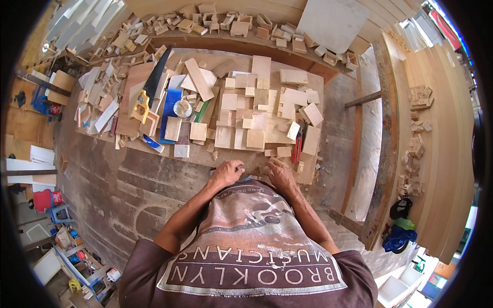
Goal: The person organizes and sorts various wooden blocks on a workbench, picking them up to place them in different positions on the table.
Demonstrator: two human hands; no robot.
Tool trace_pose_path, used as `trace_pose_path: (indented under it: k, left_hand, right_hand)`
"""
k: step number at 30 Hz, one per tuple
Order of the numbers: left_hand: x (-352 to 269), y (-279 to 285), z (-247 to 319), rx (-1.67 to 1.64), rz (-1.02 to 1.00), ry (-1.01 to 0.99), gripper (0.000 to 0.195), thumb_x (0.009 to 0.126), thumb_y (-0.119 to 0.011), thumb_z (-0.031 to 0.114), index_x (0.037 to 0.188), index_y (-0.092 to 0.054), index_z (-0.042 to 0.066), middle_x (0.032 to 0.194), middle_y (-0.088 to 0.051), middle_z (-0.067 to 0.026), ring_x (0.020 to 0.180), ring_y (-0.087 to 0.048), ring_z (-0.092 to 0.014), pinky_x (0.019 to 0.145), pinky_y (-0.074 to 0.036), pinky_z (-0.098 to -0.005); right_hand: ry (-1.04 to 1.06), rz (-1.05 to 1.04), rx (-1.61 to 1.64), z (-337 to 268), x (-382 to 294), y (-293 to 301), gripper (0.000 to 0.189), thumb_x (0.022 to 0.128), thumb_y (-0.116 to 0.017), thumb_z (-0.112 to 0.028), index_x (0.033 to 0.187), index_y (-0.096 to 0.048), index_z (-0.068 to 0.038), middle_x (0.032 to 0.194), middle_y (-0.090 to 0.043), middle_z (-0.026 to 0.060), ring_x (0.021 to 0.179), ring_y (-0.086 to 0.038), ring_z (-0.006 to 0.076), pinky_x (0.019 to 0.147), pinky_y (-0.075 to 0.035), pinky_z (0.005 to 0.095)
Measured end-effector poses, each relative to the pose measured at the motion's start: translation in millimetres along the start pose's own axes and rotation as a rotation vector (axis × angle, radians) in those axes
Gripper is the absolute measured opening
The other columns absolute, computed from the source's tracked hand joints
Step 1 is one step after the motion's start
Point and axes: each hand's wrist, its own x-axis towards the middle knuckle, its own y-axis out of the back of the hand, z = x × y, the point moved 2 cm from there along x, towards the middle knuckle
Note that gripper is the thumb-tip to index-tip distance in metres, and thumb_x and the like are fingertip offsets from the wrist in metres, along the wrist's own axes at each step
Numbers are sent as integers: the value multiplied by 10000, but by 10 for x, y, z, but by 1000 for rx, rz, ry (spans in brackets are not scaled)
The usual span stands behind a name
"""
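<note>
My left hand (pixel 228 173) is at the near edge of the workbench (pixel 306 175), close in front of my shirt. Its fingers curl inward, and whatever lies between them is hidden. Level with it, my right hand (pixel 280 172) bends its fingers down over the edge, near some small wood offcuts (pixel 284 151); its fingertips are partly hidden. Beyond both hands stands a cluster of flat wooden blocks (pixel 244 113), stacked at stepped heights. Red-handled pliers or cutters (pixel 297 148) rest to the right of the cluster, beside a wooden block (pixel 311 140).
A handsaw with a yellow handle (pixel 141 106) lies on boards at left. Next to it are a round white tub (pixel 182 109) and a blue strip (pixel 170 111). Small wooden pieces crowd the back shelf (pixel 231 43). Planks (pixel 443 154) line the right side.
</note>
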Motion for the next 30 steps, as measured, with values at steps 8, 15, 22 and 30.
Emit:
trace_pose_path:
  k: [8, 15, 22, 30]
  left_hand:
    - [32, 107, -266, -243, 69, -11, 348, 909, -735, 276, 1136, -726, 12, 972, -773, -153, 885, -741, -236, 818, -568, -349]
    - [166, 306, -365, -536, -8, 11, 334, 973, -699, 183, 1245, -641, -3, 913, -756, -98, 800, -716, -133, 666, -577, -279]
    - [131, 472, -551, -746, 39, 97, 321, 973, -691, 166, 1236, -636, -11, 913, -748, -110, 767, -732, -162, 602, -563, -273]
    - [218, 550, -439, -682, -107, 20, 324, 967, -699, 150, 1244, -642, -7, 937, -751, -106, 770, -706, -135, 632, -564, -276]
  right_hand:
    - [28, 55, -2, -427, 235, 118, 380, 863, -729, -192, 1213, -633, -82, 1192, -636, 161, 1047, -656, 386, 878, -555, 468]
    - [110, 4, 104, -866, 577, -101, 379, 870, -704, -160, 1231, -612, -86, 1230, -632, 163, 1118, -640, 394, 923, -553, 466]
    - [44, 43, 118, -1028, 692, -208, 506, 861, -729, -149, 1338, -576, -76, 1300, -607, 179, 1100, -652, 373, 917, -559, 436]
    - [33, -20, 140, -1097, 678, -96, 627, 822, -792, -204, 1390, -556, -80, 1333, -586, 160, 966, -679, 329, 879, -570, 414]
